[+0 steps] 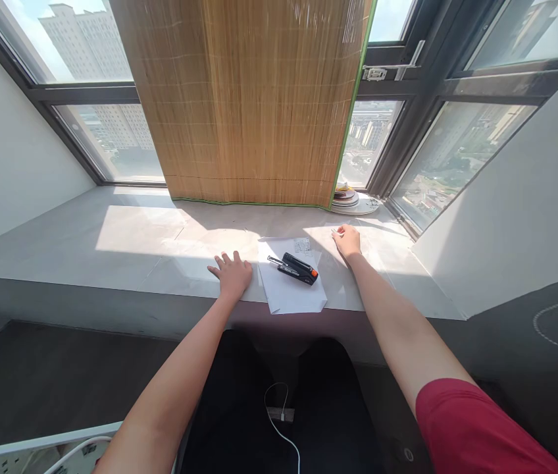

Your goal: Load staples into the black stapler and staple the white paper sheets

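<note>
My left hand [232, 275] lies on the windowsill with its fingers spread, just left of the white paper sheets [286, 299], and holds nothing. To the right of the paper, my right hand [347, 241] is closed in a pinch low over the sill. Something small and pale may be at its fingertips, too small to name. On the sheets rests a black stapler [299, 268] with an orange-red detail at its right end and a silver metal part sticking out at its left. Some print shows near the top edge of the paper, whose lower edge overhangs the sill.
Behind the sill [131, 230] hangs a bamboo blind [259, 105] in front of the window. Stacked plates [355, 203] stand at the back right corner. A white cable [279, 431] runs between my legs, and a white-edged rack [42, 438] is at lower left.
</note>
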Action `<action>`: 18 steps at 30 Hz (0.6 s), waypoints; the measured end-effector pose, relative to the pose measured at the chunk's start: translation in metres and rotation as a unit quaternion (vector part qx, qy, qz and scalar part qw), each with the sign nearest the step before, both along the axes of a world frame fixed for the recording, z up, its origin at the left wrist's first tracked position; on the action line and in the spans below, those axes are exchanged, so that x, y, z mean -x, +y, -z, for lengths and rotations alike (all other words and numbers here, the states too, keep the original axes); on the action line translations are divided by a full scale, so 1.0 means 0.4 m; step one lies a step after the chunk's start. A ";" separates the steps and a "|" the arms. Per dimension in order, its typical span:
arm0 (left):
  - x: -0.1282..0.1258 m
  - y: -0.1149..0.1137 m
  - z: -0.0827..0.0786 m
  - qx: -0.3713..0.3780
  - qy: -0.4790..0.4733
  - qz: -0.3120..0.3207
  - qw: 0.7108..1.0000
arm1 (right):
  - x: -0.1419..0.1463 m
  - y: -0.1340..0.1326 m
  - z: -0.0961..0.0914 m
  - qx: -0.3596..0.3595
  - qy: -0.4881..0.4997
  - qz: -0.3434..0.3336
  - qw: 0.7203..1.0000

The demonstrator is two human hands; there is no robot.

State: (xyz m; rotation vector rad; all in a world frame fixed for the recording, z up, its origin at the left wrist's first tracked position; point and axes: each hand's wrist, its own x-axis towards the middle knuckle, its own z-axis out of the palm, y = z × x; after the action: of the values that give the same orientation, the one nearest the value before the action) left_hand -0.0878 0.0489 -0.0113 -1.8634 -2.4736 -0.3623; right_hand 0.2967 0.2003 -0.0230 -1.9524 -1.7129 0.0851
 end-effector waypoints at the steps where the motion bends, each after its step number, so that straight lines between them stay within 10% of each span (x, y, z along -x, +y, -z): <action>1: -0.001 0.000 -0.002 0.000 -0.002 -0.002 1.000 | -0.001 -0.016 0.001 0.005 -0.009 0.010 1.000; 10: -0.001 -0.008 -0.002 0.012 0.001 -0.004 1.000 | 0.070 -0.224 0.034 0.058 -0.136 0.006 0.989; 18: 0.011 0.034 0.011 -0.028 0.008 -0.026 0.999 | 0.094 -0.236 -0.001 0.070 -0.144 0.010 0.987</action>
State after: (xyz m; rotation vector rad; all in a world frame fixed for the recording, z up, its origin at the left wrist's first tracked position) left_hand -0.0924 0.0625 -0.0157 -1.7702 -2.4700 -0.4075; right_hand 0.2593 0.1058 -0.0226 -2.1711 -1.9122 -0.0908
